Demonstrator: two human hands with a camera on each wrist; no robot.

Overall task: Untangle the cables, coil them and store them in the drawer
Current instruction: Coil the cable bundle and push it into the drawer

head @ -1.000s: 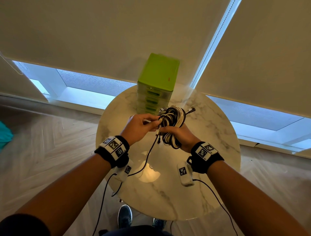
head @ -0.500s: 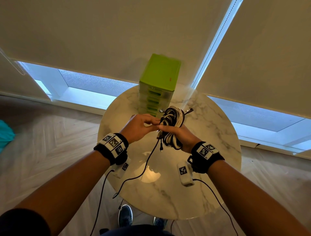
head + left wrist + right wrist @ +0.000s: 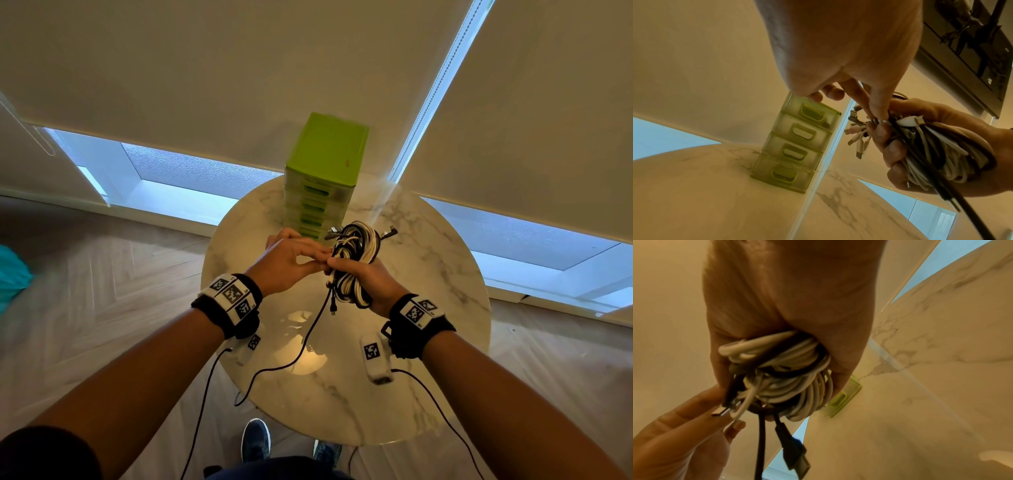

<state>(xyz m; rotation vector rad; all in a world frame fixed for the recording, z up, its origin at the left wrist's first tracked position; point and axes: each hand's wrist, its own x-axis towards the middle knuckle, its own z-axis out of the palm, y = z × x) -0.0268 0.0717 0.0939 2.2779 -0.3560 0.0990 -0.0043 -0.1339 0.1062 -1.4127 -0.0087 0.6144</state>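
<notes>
The coiled cable bundle (image 3: 354,263) is gripped in the right hand (image 3: 371,282) (loops kept gathered) while one connector end is pinched by the left hand (image 3: 287,262) fingers (image 3: 878,112), likely for tucking

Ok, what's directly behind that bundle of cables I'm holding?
Behind the cable bundle, gripped by the right hand, stands the green drawer unit on the marble table. Four drawer fronts show in the left wrist view, all closed; their contents are hidden.
</notes>
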